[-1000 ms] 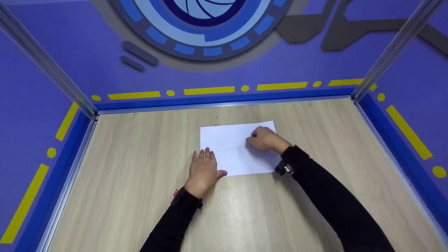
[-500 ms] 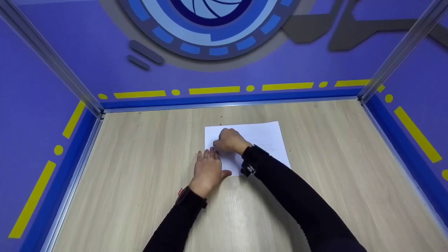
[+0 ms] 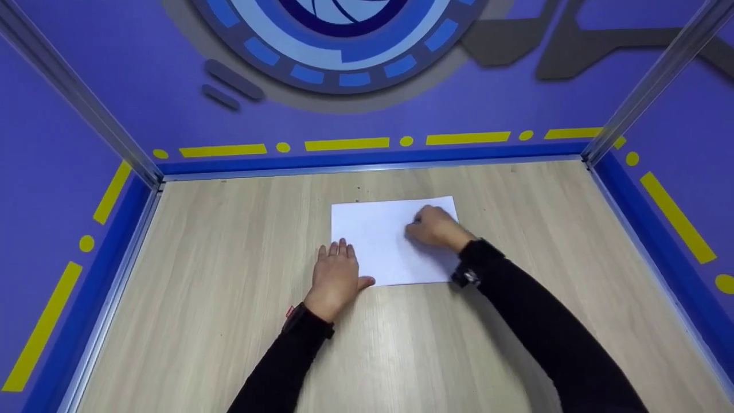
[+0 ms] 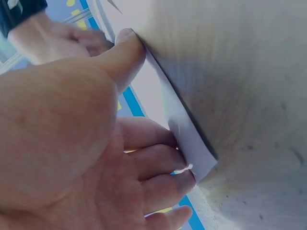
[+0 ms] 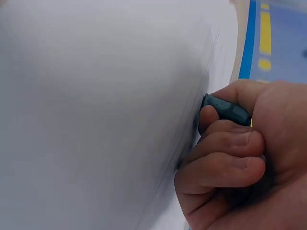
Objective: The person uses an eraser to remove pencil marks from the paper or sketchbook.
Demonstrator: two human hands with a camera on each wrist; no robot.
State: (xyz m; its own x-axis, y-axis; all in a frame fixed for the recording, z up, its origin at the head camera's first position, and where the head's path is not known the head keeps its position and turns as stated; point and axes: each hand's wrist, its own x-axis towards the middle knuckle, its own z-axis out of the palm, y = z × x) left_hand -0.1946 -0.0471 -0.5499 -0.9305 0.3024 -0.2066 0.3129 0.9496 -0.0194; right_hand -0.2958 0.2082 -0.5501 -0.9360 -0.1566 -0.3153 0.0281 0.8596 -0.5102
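On the pale wood-grain desk (image 3: 229, 287) lies a flat, rectangular white paper sheet (image 3: 373, 223). The left hand (image 3: 335, 278), fingers extended and thumb spread, rests on its near-left corner. Over its right half, the right hand (image 3: 437, 228), fingers curled, pinches a small dark-green angular stub (image 5: 228, 109).

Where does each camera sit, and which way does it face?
Head: on the head, facing forward and down at the paper on the table; left hand, right hand, black sleeves.
Left wrist: on that wrist, facing the paper's edge; left hand close, right hand beyond.
Right wrist: on that wrist, facing the paper; right hand, gripping a dark green piece.
Shared: head and left wrist both show both hands.
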